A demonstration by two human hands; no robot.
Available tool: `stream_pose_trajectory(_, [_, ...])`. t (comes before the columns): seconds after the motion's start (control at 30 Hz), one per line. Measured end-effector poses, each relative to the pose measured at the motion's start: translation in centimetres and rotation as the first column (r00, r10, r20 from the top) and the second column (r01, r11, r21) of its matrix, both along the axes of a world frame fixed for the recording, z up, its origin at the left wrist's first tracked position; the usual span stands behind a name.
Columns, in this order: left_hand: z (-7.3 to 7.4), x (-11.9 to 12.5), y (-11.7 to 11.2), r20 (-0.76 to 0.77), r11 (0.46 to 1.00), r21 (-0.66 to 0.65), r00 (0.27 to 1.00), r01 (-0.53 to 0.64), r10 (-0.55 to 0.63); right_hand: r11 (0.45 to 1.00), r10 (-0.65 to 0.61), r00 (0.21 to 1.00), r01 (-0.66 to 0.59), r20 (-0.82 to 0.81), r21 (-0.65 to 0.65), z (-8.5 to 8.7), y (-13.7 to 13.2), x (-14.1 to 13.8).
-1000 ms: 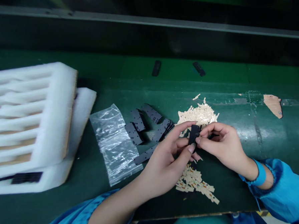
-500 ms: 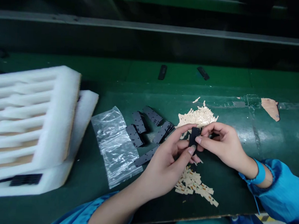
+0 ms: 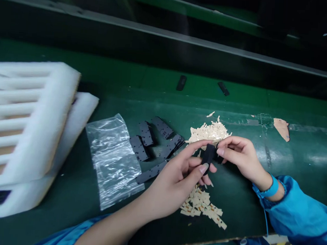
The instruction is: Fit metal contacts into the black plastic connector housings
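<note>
My left hand [image 3: 177, 181] pinches a small black flat part [image 3: 208, 154] between thumb and fingers, just above the green bench. Close against it on the right, my right hand [image 3: 240, 155] has its fingertips pressed on the same part's edge. Several more black perforated strips [image 3: 151, 140] lie on the bench to the left of my hands. One pile of small beige paper slips [image 3: 209, 132] lies behind the hands. Another beige pile [image 3: 203, 207] lies in front of them.
A crumpled clear plastic bag [image 3: 113, 160] lies left of the black strips. Stacked white foam trays [image 3: 28, 130] with long slots fill the left side. Two dark parts [image 3: 181, 83] rest on the far green ledge. A torn brown patch [image 3: 281, 128] marks the bench at right.
Both hands have stayed on the black part. The view has tilted and shifted, so everything sits slightly lower and further left in the picture.
</note>
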State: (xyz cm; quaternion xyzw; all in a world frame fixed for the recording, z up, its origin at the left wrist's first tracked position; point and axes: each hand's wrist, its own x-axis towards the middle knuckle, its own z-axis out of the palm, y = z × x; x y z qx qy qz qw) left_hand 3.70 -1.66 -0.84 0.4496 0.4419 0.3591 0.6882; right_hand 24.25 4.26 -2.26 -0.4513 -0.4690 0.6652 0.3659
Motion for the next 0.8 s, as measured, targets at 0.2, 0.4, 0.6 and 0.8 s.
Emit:
stream_pose_trajectory(0.2, [-0.6, 0.1, 0.1, -0.01, 1.0, 0.019, 1.0, -0.006, 0.006, 1.0, 0.006, 0.999, -0.006, 0.051, -0.002, 0.2, -0.8, -0.7])
stream_pose_trajectory(0.4, [-0.7, 0.1, 0.2, 0.123, 0.997, -0.078, 0.992, -0.027, 0.037, 0.999, -0.012, 0.994, 0.009, 0.105, 0.031, 0.4, -0.9, -0.6])
stream_pose_trajectory(0.6, [-0.9, -0.3, 0.6, 0.422, 0.958, -0.275, 0.906, 0.081, 0.044, 0.996, 0.025, 0.995, -0.033, 0.094, 0.077, 0.1, -0.7, -0.4])
stream_pose_trajectory(0.8, [-1.2, 0.0, 0.5, 0.387, 0.972, -0.227, 0.921, 0.052, 0.041, 0.986, 0.12, 0.985, -0.132, 0.123, 0.1, 0.0, -1.3, -0.4])
